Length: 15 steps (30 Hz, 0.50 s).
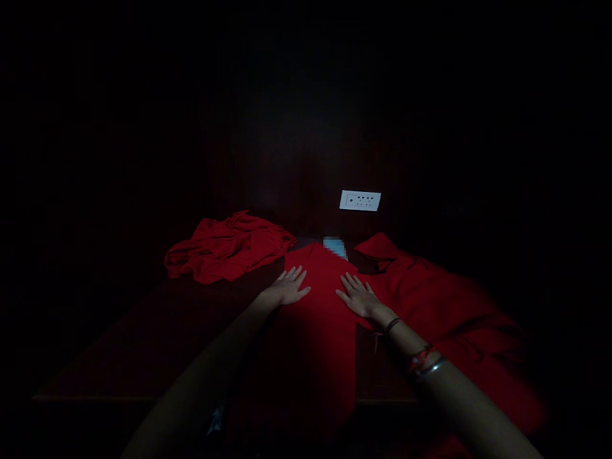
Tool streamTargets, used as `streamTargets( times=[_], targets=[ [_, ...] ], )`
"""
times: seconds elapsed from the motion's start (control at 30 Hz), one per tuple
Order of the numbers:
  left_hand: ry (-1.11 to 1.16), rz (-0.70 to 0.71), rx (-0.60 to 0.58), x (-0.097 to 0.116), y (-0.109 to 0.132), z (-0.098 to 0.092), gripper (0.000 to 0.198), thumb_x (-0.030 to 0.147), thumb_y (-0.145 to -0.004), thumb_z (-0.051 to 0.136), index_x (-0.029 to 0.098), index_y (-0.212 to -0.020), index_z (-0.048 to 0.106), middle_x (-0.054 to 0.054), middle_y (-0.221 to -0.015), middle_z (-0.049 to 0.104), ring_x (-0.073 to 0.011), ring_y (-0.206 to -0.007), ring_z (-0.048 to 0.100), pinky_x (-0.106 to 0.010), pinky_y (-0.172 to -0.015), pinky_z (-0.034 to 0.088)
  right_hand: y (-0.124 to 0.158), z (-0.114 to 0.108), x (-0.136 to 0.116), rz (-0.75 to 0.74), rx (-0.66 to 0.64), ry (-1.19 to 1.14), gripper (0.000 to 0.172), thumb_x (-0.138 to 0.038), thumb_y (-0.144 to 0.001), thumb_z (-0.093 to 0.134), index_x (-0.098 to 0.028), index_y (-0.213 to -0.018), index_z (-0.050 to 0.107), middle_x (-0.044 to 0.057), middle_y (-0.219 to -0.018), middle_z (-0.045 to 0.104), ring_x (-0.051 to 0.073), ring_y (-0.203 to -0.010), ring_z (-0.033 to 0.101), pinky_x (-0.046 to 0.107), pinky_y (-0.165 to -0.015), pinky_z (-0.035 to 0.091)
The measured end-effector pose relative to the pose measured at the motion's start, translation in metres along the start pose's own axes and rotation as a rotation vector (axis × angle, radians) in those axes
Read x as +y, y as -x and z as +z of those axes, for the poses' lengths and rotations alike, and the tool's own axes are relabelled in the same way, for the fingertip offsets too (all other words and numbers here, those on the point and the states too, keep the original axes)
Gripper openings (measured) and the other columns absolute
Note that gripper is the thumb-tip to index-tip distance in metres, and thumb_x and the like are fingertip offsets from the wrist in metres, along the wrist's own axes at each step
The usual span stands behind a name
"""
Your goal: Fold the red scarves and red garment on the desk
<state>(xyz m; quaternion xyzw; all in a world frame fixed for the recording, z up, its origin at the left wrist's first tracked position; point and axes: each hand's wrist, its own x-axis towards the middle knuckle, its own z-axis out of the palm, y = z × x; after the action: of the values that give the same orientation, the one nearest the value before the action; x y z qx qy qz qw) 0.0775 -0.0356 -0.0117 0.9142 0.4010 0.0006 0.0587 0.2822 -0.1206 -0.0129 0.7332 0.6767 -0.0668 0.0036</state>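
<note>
A red cloth (318, 299) lies spread flat along the middle of a dark wooden table (143, 344). My left hand (288, 287) rests palm down on the cloth's left edge, fingers stretched out. My right hand (359, 296) lies flat on the cloth's right side, fingers spread; bracelets sit on that wrist. Neither hand holds anything.
A crumpled red cloth (227, 247) sits at the table's far left. Another heap of red fabric (440, 299) lies to the right. A white socket plate (360, 200) is on the dark wall behind. A small pale blue thing (335, 246) shows beyond the spread cloth. The room is very dark.
</note>
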Motion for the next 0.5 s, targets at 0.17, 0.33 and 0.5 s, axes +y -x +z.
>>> streamTargets(
  times=[0.17, 0.33, 0.5],
  targets=[
    [0.014, -0.081, 0.074, 0.001, -0.001, -0.001, 0.07, 0.057, -0.077, 0.017, 0.012, -0.13, 0.017, -0.012, -0.136, 0.008, -0.0242, -0.123, 0.005, -0.04, -0.097, 0.011, 0.019, -0.005, 0.043, 0.072, 0.079, 0.03, 0.068, -0.051, -0.08, 0.017, -0.003, -0.128, 0.02, 0.014, -0.135, 0.016, 0.021, -0.123, 0.011, 0.033, -0.099, 0.012],
    [-0.032, -0.256, 0.25, 0.005, 0.003, -0.001, 0.068, 0.056, -0.077, 0.025, 0.013, -0.129, 0.02, -0.014, -0.136, 0.008, -0.0281, -0.123, 0.003, -0.043, -0.096, 0.012, 0.015, -0.013, 0.015, 0.029, 0.202, -0.027, 0.067, -0.049, -0.08, 0.022, -0.002, -0.127, 0.022, 0.015, -0.133, 0.022, 0.02, -0.122, 0.017, 0.027, -0.098, 0.017],
    [-0.13, -0.32, 0.375, 0.014, 0.005, -0.002, 0.066, 0.053, -0.077, 0.025, 0.009, -0.126, 0.027, -0.016, -0.135, 0.013, -0.0297, -0.123, 0.006, -0.042, -0.097, 0.011, -0.005, -0.029, -0.005, 0.075, -0.05, 0.006, 0.071, -0.057, -0.075, 0.03, -0.007, -0.125, 0.03, 0.016, -0.129, 0.03, 0.026, -0.118, 0.026, 0.035, -0.092, 0.027]
  ],
)
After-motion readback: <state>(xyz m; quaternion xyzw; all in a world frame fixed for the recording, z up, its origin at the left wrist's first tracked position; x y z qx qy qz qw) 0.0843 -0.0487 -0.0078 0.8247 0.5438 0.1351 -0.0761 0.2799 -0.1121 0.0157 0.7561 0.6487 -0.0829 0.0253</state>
